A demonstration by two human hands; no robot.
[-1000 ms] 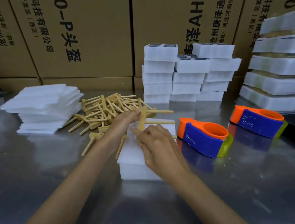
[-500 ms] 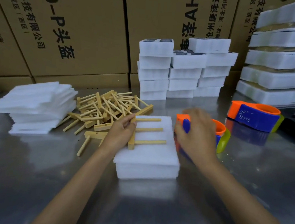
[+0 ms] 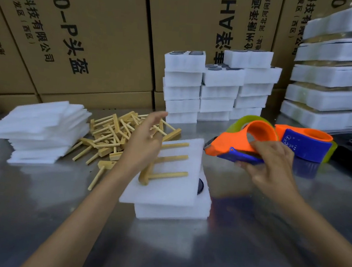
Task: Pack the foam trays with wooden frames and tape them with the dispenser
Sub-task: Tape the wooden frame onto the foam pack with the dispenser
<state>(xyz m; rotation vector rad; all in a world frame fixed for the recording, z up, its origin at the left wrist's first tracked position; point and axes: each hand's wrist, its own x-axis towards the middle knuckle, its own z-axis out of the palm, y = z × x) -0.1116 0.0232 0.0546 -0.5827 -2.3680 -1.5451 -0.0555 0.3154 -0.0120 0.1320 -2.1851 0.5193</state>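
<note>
A: Under the left hand (image 3: 147, 139), the three-pronged pale wooden frame (image 3: 164, 164) lies on the thin white foam cover sheet (image 3: 166, 188), which sits skewed on the thick white foam tray (image 3: 172, 211). Fingers straight and spread, gripping nothing; whether the palm touches the frame I cannot tell.

B: Right hand (image 3: 272, 163)?

A: Fingers curled round the blue grip of the orange-and-blue tape dispenser (image 3: 240, 143), held off the steel table (image 3: 246, 246), blade end pointing at the tray, just right of the sheet's far corner.

B: Step?

A: Judged: packing done for this tray, taping about to start. Next move calls for squaring the sheet over the tray, pinning frame and sheet flat with the left fingers, then setting the tape end on a tray wall and pulling across.

B: Change from half a second ago?

A: Dispenser was on the table with the right hand just closing on it; now lifted and turned. Left hand was curled on the frame's crossbar; now opened and raised. Sheet has twisted, baring a dark round part (image 3: 200, 186) at the tray's right edge.

B: Nearby?

A: Second dispenser (image 3: 306, 144) beyond the right fingers; loose frame pile (image 3: 115, 136) beyond the left.
</note>
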